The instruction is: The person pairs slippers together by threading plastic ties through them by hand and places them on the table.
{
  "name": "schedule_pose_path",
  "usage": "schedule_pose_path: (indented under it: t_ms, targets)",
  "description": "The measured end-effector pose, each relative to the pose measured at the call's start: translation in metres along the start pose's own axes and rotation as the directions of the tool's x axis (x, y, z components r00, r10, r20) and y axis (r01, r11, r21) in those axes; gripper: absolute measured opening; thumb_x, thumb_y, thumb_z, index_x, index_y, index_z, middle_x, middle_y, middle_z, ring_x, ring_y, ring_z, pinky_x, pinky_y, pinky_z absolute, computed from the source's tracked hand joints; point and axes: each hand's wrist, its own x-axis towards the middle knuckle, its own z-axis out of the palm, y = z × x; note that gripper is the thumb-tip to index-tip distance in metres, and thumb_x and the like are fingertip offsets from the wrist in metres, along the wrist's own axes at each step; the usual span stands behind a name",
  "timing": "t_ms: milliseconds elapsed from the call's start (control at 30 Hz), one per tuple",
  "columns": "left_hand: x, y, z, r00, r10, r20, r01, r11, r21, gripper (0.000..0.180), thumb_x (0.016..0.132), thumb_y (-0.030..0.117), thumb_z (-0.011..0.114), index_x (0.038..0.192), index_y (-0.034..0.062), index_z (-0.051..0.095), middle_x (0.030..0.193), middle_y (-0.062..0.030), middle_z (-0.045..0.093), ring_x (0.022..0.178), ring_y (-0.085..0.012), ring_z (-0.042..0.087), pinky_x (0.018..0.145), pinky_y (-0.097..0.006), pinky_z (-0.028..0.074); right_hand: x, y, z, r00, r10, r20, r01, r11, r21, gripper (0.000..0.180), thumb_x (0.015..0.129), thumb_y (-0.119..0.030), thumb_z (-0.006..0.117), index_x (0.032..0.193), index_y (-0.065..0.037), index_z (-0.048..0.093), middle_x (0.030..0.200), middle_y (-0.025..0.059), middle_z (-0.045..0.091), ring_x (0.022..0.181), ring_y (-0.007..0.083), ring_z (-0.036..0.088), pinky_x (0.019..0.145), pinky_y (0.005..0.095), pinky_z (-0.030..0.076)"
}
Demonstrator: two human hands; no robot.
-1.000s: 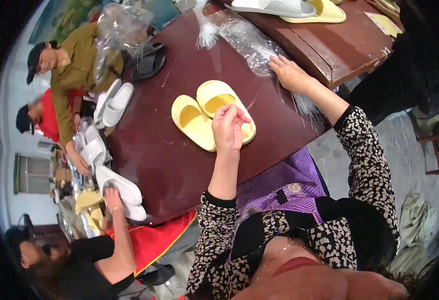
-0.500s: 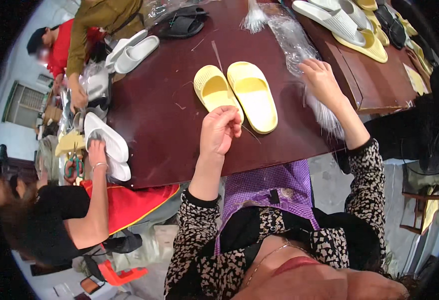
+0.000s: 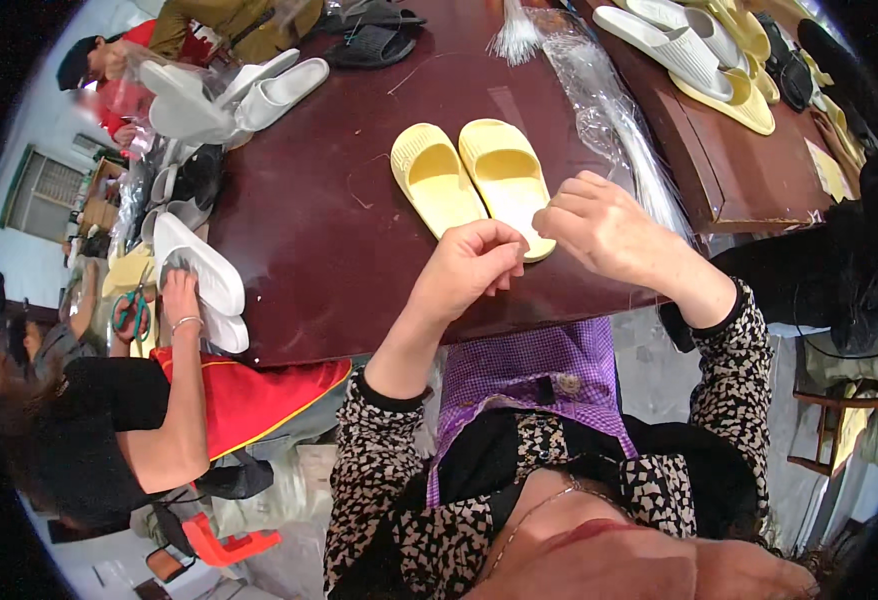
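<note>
A pair of pale yellow slide slippers lies on the dark red table, toes away from me: the left slipper (image 3: 443, 195) and the right slipper (image 3: 507, 165). My left hand (image 3: 467, 268) is closed in a pinch just over the heel end of the pair. Close beside it, my right hand (image 3: 604, 232) is closed too, its fingertips nearly meeting the left ones above the right slipper's heel. Whatever the fingertips hold is too thin or hidden to name. Long white strands (image 3: 659, 185) lie beyond my right hand, partly in a clear plastic sleeve (image 3: 584, 85).
Another bunch of white strands (image 3: 515, 38) lies at the far edge. A brown box (image 3: 724, 165) at right carries white and yellow slippers. Black slippers (image 3: 371, 45) and white slippers (image 3: 281, 95) lie far left. A co-worker's hand (image 3: 179, 295) rests in a white slipper (image 3: 211, 265) at left.
My right hand has come left and nearer, from beside the strands to my left hand. My left hand has shifted slightly right. At far left, white slippers in clear plastic have come into view.
</note>
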Motion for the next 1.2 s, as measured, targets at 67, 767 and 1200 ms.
schedule_pose_path:
  t_ms: [67,767,1200]
  targets:
    - [-0.009,0.011,0.0,0.985,0.171,-0.036,-0.159,0.964,0.212,0.01,0.084,0.008,0.061,0.089,-0.0003,0.061,0.072,-0.0059,0.06,0.058,-0.0128,0.055,0.051,-0.026,0.045,0.002,-0.001,-0.011,1.0,0.005,-0.017,-0.004,0.999,0.051,0.018,0.069,-0.004,0.063,0.086,-0.003,0.058,0.077,0.0086,0.058,0.074,0.0265,0.055,0.07,0.0349,0.045]
    - [-0.023,-0.026,-0.007,0.712,0.658,0.245,-0.453,0.165,0.876,0.015,0.072,-0.001,0.063,0.086,0.0011,0.058,0.084,-0.0109,0.057,0.08,-0.028,0.057,0.07,-0.036,0.048,-0.017,0.02,0.02,0.944,0.159,0.29,-0.256,0.906,0.337,0.007,0.076,-0.005,0.059,0.076,0.001,0.059,0.071,0.0189,0.059,0.072,0.0359,0.06,0.065,0.0434,0.047]
    - [0.062,-0.035,-0.052,0.721,0.675,0.157,-0.31,0.112,0.944,0.007,0.081,0.008,0.058,0.084,0.0017,0.059,0.083,-0.013,0.059,0.079,-0.0301,0.057,0.072,-0.039,0.048,0.032,0.082,0.083,0.942,0.274,0.195,-0.262,0.961,-0.085,0.007,0.079,-0.008,0.056,0.078,-0.002,0.059,0.073,0.0177,0.06,0.073,0.0358,0.06,0.064,0.0427,0.048]
